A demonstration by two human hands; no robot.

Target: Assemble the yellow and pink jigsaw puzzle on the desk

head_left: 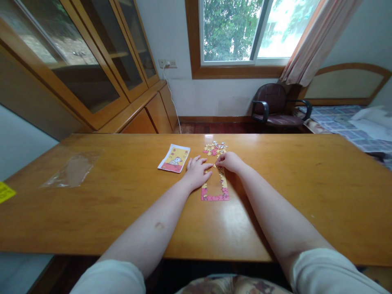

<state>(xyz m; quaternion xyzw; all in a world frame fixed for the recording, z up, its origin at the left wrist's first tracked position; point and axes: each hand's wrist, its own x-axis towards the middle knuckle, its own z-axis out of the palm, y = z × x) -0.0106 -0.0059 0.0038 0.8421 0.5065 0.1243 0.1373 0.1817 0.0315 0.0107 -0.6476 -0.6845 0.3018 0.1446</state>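
Note:
A partly joined puzzle frame (pixel 215 197), pink at the near end and yellow up its sides, lies on the wooden table (pixel 122 212). My left hand (pixel 197 173) rests over its left side with fingers spread. At the frame's upper right, my right hand (pixel 229 162) pinches a small yellow puzzle piece (pixel 214 165), close to my left fingertips. Just beyond my hands is a pile of loose puzzle pieces (pixel 214 149), pink, yellow and some pale. Left of my left hand lies a picture card (pixel 174 158) showing a white animal on yellow and pink.
A clear plastic bag (pixel 75 169) lies on the table's left part, with a yellow item (pixel 5 192) at the left edge. Beyond the table are a glass-door cabinet (pixel 92 61), an armchair (pixel 274 106) and a bed (pixel 352 122).

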